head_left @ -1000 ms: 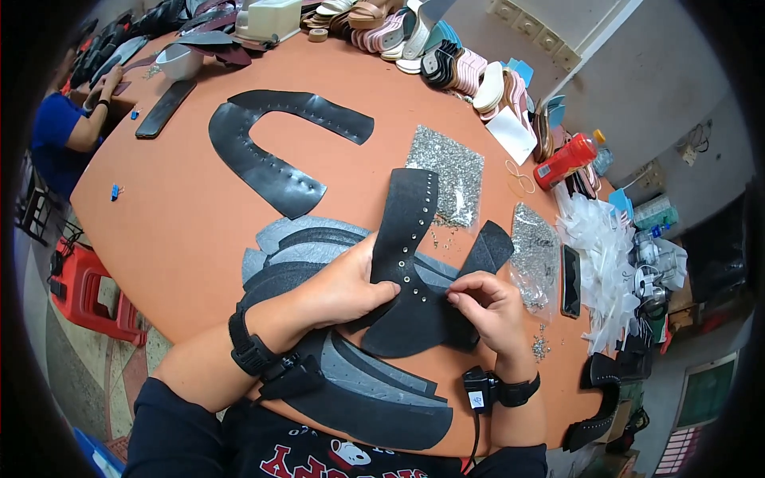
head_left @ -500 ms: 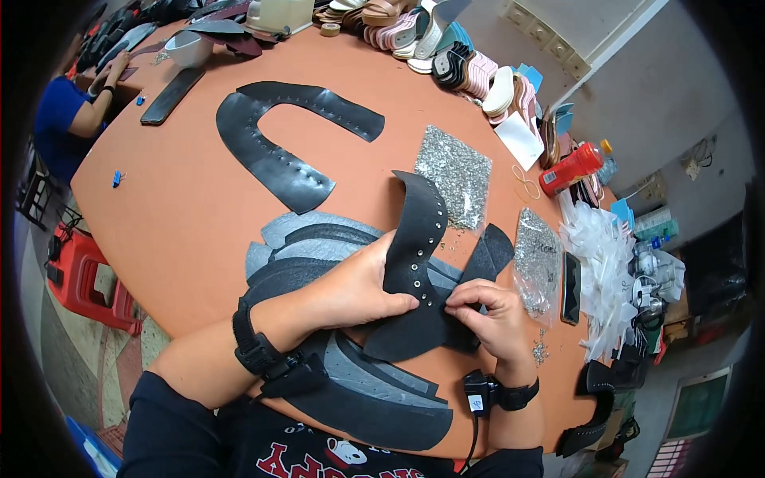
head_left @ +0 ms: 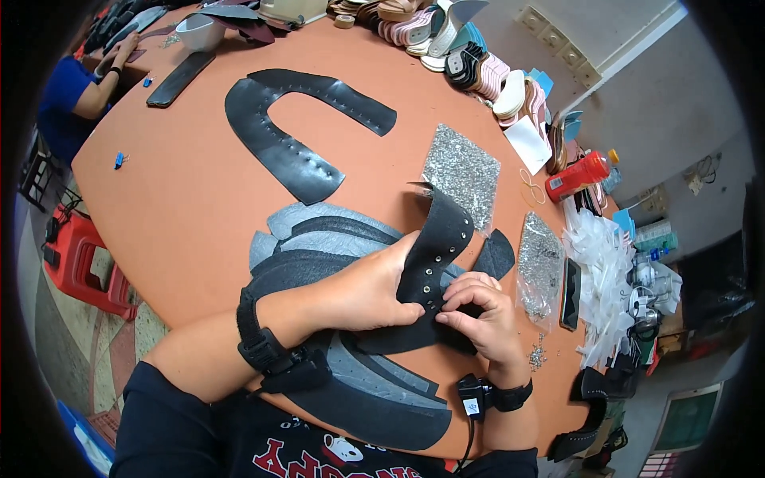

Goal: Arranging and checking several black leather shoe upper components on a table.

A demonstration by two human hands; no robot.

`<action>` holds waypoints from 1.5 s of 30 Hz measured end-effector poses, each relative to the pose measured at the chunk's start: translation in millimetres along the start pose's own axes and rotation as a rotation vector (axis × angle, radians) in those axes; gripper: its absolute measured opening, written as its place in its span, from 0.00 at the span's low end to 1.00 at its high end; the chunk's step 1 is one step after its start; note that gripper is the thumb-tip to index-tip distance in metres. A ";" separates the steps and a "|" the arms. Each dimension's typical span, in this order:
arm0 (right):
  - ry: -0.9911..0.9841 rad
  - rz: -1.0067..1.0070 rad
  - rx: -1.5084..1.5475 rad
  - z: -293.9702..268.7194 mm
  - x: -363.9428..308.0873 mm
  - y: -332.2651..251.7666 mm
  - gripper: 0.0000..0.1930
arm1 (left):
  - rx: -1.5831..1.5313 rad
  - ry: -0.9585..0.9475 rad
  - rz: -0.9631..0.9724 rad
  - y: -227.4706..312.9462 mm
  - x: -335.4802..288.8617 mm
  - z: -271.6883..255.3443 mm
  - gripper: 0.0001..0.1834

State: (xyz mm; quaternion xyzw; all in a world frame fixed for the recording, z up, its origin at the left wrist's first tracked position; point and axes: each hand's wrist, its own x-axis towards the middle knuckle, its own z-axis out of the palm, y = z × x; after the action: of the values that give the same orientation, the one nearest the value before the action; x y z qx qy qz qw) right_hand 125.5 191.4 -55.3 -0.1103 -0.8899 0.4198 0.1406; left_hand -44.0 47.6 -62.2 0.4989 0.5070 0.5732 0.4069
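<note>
A curved black leather upper piece (head_left: 437,231) with a row of metal studs stands bent upward in my left hand (head_left: 374,283). The left thumb presses on its face close to the lowest studs, and the fingers are behind it, hidden. My right hand (head_left: 488,319) touches the piece's right side near those studs, thumb and forefinger pinched together. Whatever lies between these fingertips is too small to make out. Under my hands lies a stack of grey and black cut pieces (head_left: 311,263). Another black piece (head_left: 496,253) shows just beyond my right hand.
A U-shaped black piece (head_left: 263,135) lies farther off on the orange table (head_left: 191,207). Two clear bags of small metal studs (head_left: 462,171) sit to the right, with loose studs (head_left: 538,354) nearby. A red bottle (head_left: 578,175) and stacked shoe parts line the right edge. A co-worker (head_left: 72,92) sits far left.
The studded piece and both hands have shifted slightly, the piece leaning more to the right. My right fingers remain against its edge. The view has tilted a little.
</note>
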 end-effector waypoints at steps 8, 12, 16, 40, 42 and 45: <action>-0.013 -0.048 -0.031 0.9 0.1 1.8 0.08 | 0.015 0.006 0.071 -9.5 1.6 2.8 0.41; 0.098 0.241 0.273 8.9 -6.3 5.3 0.12 | 0.008 0.008 0.060 -7.8 0.5 2.5 0.41; 0.091 0.292 0.263 7.2 -9.8 10.8 0.14 | 0.062 -0.005 0.060 -8.8 1.3 4.3 0.40; -0.015 0.152 -0.466 -30.1 57.2 52.1 0.05 | 0.138 0.087 -0.129 -9.8 3.9 0.2 0.43; 0.042 0.192 -0.377 -32.6 51.4 45.8 0.05 | 0.044 0.064 -0.151 -10.2 4.1 -0.2 0.43; 0.118 0.212 -0.116 -35.8 30.6 34.6 0.04 | 0.043 0.056 -0.112 -10.4 3.8 -0.4 0.43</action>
State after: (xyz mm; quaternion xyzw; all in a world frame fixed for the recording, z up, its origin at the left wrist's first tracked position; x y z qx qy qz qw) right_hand 111.8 248.2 -55.6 -0.2360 -0.8862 0.3730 0.1408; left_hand -45.5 52.8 -71.8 0.4621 0.5576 0.5521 0.4131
